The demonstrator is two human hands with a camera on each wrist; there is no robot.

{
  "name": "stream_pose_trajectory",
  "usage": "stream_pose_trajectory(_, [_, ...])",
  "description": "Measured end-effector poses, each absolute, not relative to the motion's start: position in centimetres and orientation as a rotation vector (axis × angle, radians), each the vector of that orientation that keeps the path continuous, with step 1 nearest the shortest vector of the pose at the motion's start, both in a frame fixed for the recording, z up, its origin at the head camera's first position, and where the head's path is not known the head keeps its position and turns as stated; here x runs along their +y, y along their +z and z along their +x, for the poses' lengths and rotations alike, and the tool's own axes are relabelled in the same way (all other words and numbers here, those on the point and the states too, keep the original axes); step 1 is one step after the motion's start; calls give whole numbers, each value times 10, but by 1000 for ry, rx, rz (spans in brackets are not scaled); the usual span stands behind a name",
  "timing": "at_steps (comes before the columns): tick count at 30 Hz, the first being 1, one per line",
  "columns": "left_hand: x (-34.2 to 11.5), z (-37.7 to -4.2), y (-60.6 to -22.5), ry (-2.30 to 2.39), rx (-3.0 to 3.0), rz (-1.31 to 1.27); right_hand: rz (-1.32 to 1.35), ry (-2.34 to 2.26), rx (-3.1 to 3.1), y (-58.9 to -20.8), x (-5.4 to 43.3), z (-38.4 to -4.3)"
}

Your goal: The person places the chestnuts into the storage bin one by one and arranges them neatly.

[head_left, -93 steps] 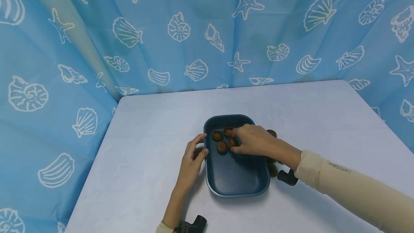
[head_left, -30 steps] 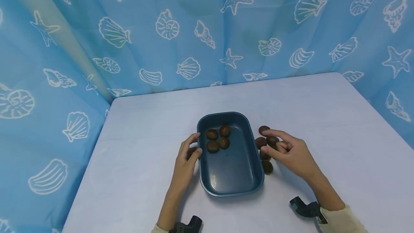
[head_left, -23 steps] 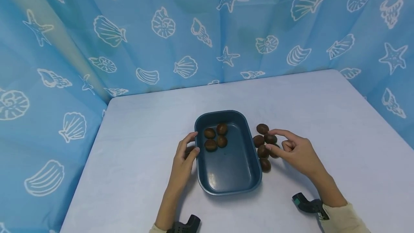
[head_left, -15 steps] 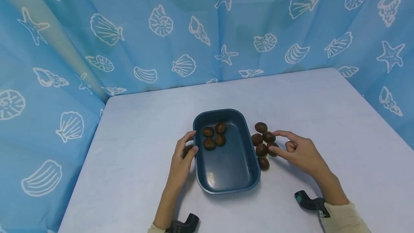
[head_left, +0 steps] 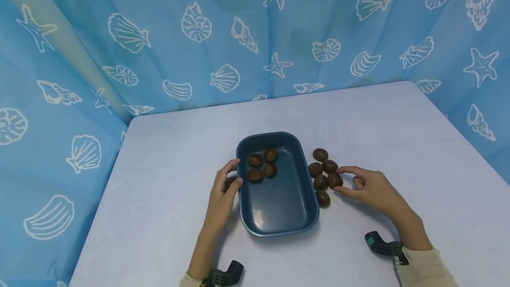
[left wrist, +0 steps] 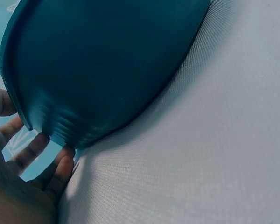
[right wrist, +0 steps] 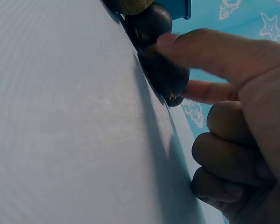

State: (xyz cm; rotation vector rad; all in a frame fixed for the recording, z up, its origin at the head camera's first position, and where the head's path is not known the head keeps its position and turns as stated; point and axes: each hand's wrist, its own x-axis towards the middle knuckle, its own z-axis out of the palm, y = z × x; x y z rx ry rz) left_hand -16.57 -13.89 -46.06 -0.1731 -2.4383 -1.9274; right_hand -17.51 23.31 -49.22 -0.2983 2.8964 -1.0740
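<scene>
My left hand rests against the left side of a dark blue rectangular tray, thumb and fingertips at its rim and outer wall. In the left wrist view those fingertips touch the tray wall. On the right, my right hand pinches a glossy brown oval fruit between thumb and index finger, the other fingers curled in. The right wrist view shows this fruit with a small scar at its end, close over the white cloth. Several similar fruits lie beside it along the tray's right side.
Several more brown fruits sit grouped in the tray's far left part. A white cloth covers the table, and a blue curtain with white shells and starfish hangs behind it and on both sides.
My right hand has left the inside of the tray for the fruits on its right, and its thumb and index finger have come to grip one. My left hand stays at the tray.
</scene>
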Motion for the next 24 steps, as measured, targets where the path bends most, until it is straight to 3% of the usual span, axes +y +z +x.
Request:
stream_pose_trajectory(12, [-140,-167,-464,-1938,-2446,-168,-330,-1016,2907,-497,232,-176])
stream_pose_trajectory(24, [-142,-167,-463,-1974,-2423,-191,-269,-1244,2967,-476,225,-169])
